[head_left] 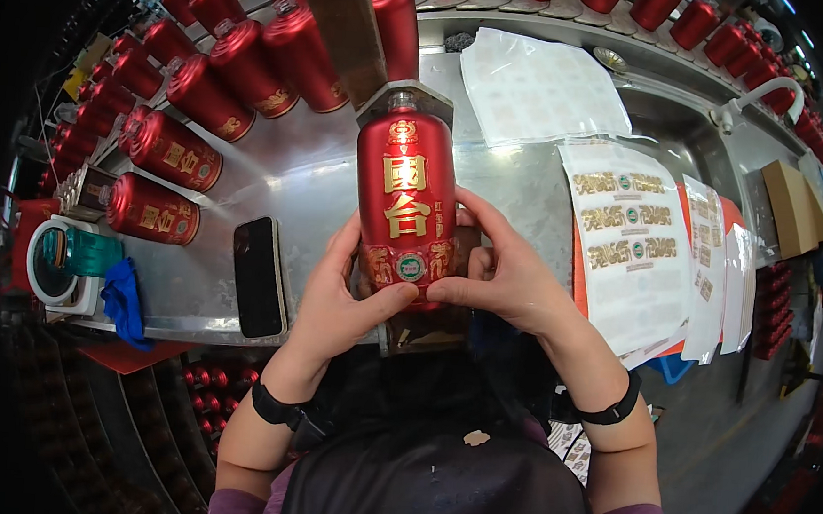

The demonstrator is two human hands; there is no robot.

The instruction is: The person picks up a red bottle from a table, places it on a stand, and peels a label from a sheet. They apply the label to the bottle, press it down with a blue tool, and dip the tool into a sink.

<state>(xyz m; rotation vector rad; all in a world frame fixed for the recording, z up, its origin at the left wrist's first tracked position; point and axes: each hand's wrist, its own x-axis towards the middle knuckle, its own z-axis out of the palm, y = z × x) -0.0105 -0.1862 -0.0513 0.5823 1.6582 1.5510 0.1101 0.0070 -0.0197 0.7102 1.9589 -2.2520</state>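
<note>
A red bottle [375,184] with gold characters and a clear neck lies with its base toward me and its neck at a metal bracket [437,103]. Near the base a gold decal band with a round green emblem [411,267] crosses the front. My left hand [339,290] grips the bottle's lower left side, its thumb pressed by the band. From the right, my right hand [514,277] holds the same bottle, thumb near the bottom edge. The fingers behind the bottle are partly hidden.
Rows of red bottles [177,153] stand at left; more ride a conveyor [577,11] along the back. A phone [260,276], teal cup [101,254] and blue cloth [124,303] lie left. Decal sheets [630,299], a sink [661,107] and white tap [770,90] are right.
</note>
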